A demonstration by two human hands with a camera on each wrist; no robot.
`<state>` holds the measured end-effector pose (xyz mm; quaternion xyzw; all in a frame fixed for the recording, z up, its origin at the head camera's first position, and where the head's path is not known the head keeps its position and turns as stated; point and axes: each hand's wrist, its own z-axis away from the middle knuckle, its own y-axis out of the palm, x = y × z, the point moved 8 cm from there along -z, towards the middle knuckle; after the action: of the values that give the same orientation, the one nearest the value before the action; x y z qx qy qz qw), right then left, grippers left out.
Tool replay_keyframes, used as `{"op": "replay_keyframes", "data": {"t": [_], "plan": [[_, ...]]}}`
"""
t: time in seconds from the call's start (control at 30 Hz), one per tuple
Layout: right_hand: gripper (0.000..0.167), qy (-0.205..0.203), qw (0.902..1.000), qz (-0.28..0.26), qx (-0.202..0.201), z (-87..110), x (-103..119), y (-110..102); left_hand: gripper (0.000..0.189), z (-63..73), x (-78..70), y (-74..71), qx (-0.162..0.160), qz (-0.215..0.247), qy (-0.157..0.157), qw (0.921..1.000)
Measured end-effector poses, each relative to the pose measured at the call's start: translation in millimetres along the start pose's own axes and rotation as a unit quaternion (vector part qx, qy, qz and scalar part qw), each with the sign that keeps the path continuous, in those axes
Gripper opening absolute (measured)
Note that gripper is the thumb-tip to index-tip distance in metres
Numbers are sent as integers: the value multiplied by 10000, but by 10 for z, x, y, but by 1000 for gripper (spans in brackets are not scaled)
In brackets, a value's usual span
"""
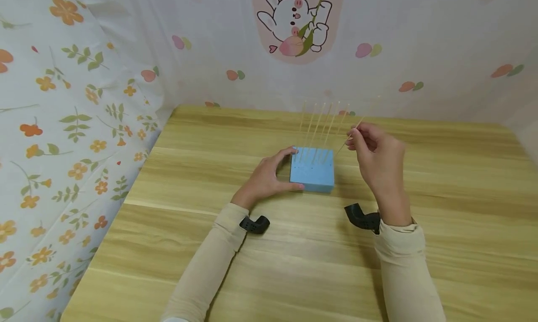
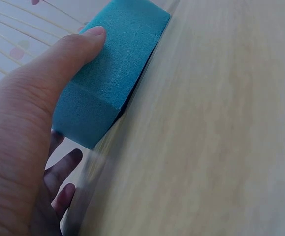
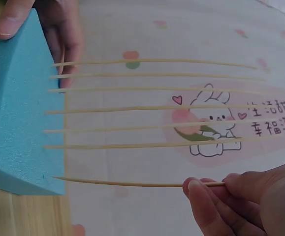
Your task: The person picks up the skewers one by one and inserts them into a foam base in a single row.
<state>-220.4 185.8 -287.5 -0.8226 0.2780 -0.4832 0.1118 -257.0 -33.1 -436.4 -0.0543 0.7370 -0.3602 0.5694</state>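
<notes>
A blue foam block [image 1: 313, 175] lies on the wooden table, gripped on its left side by my left hand [image 1: 265, 178]. In the left wrist view the thumb [image 2: 85, 44] presses the block's near face; the other fingers are partly hidden. Several thin bamboo skewers [image 3: 147, 109] stand in a row, stuck in the block's top. Between thumb and fingertips my right hand [image 1: 380, 161] pinches another bamboo skewer [image 3: 117, 183], held tilted at the block's right edge. Its pointed lower end is close to the top surface; whether it touches, I cannot tell.
The wood-grain table [image 1: 294, 266] extends around the block on all sides. Behind it hangs a pale curtain [image 1: 210, 46] with a cartoon rabbit, and a flowered cloth [image 1: 75, 139] covers the left side. Black wrist mounts [image 1: 363, 218] sit on both forearms.
</notes>
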Motion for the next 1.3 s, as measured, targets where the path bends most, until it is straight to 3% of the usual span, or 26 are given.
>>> {"op": "replay_keyframes", "data": {"t": [1.3], "plan": [[18,-317,9980,417,343,21,44,127,99,-13,-18,-18,-83,-15,75,9999]]}}
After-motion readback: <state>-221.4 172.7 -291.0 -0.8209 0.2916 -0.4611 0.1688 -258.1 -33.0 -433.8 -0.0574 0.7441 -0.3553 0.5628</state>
